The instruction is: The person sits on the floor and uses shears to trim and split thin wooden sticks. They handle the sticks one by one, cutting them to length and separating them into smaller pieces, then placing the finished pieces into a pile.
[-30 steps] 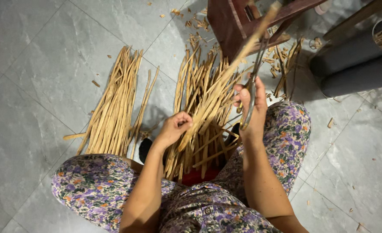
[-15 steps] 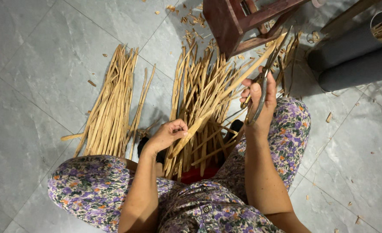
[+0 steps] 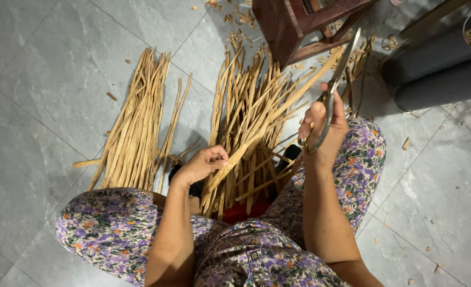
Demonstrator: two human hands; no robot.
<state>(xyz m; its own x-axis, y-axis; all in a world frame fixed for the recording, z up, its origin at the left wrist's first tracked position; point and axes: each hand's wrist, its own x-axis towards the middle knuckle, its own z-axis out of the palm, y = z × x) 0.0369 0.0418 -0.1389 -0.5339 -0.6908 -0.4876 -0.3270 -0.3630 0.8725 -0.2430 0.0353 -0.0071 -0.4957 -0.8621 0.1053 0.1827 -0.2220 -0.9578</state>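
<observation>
I sit low over the grey tiled floor (image 3: pixel 44 106) with my knees apart in flowered purple trousers, and my left hand (image 3: pixel 203 165) is curled shut around one long tan split-cane strip (image 3: pixel 278 109), pinching it near its lower end so it slants up and away toward the far right. My right hand (image 3: pixel 323 133) is closed through the handles of a pair of slim metal scissors (image 3: pixel 337 79), whose blades point up along the strip's far end; I cannot tell whether the blades are parted or touching the strip. The strip lies over the fanned pile of loose tan cane strips (image 3: pixel 251 122) directly between my knees, while a tidier bundle of the same strips (image 3: pixel 134 122) rests apart, toward the left of the floor. A dark red wooden stool (image 3: pixel 294 26) stands at the far edge, with chips scattered round it. As I judge it, I am in the trimming step, working one strip at a time. The next move calls for holding the strip steady and bringing the blades squarely onto it, clear of my left fingers.
</observation>
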